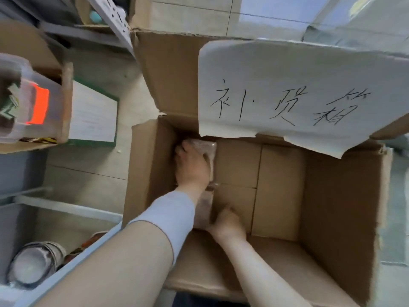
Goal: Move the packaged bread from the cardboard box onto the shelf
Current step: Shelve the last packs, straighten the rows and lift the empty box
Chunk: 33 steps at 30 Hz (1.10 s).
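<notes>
Bread (209,149): clear-wrapped packs lying along the box floor's left wall, blurred; a second pack (204,207) sits nearer the box's near wall.
Left hand (192,167): reaches deep into the box, palm down on the far pack, fingers curled over its far end, holding it.
Right hand (225,222): low in the box at the near pack's right edge; fingers tucked under, grip cannot be told.
Box (332,196): brown cardboard, open, rest of floor bare; far flap carries a white sheet (287,91) with handwritten characters.
Shelf (66,209): grey, left of the box, holding a roll of tape (35,262).
Floor (84,180): pale tiles.
</notes>
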### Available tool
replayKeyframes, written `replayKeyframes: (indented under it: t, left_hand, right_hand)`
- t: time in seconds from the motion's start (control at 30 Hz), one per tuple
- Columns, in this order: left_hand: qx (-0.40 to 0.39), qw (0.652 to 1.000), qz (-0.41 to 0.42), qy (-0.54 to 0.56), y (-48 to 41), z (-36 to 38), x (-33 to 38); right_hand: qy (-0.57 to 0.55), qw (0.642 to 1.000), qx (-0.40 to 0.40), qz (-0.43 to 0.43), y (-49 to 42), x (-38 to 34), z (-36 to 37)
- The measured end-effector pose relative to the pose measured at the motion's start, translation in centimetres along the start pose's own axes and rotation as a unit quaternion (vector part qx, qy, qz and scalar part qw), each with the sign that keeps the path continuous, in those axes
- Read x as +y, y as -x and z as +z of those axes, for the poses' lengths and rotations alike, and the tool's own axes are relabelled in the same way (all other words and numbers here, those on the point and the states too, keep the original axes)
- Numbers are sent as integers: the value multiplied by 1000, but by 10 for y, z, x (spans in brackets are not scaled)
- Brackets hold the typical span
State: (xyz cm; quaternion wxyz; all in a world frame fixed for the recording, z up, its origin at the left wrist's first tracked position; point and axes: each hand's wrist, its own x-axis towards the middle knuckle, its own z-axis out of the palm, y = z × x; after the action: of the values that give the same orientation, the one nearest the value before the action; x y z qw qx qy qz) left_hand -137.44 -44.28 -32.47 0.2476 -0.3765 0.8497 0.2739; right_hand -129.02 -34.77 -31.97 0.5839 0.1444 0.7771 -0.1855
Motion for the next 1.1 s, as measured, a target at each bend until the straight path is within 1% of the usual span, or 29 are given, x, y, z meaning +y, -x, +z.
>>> replayKeyframes:
  t: [0.07, 0.13, 0.23, 0.37, 0.47, 0.57, 0.67, 0.73, 0.8, 0.87, 0.97, 1.03, 1.1]
  left_hand:
    - [45, 999, -6, 9, -12, 14, 0]
    - [80, 996, -25, 8, -18, 23, 0]
    - [100, 994, -33, -6, -21, 28, 1]
    - [77, 997, -27, 15, -22, 23, 5]
    - [45, 998, 0, 34, -14, 10, 8]
    - [-17, 995, 30, 93, 8, -6, 7]
    - [-26, 988, 32, 147, 41, -32, 4]
    - [-3, 984, 41, 172, 70, -56, 0]
    - [23, 976, 59, 208, 105, -84, -5]
    - [32, 966, 77, 246, 146, -114, -14]
    - [62, 954, 85, 279, 214, -158, -30]
    - [112, 936, 91, 320, 263, -184, -44]
    - [184, 909, 102, 360, 314, -211, -59]
  right_hand:
    - [-64, 998, -17, 24, -18, -3, 11]
    - [-94, 995, -16, 36, -29, -2, 20]
    - [-130, 990, -7, 46, -36, 4, 24]
    - [-156, 987, -25, 40, -30, 18, 13]
    - [-186, 981, -22, 42, -14, 36, -4]
    - [-188, 982, 3, 28, 9, 55, -28]
    - [-186, 980, 61, 27, 41, 74, -53]
    - [-200, 975, 98, 20, 70, 85, -69]
    - [-224, 968, 116, 4, 104, 95, -83]
    - [-234, 963, 133, -23, 140, 104, -95]
    - [-249, 956, 134, -74, 195, 111, -105]
    - [-271, 949, 113, -116, 232, 112, -106]
    - [-273, 942, 98, -171, 271, 111, -103]
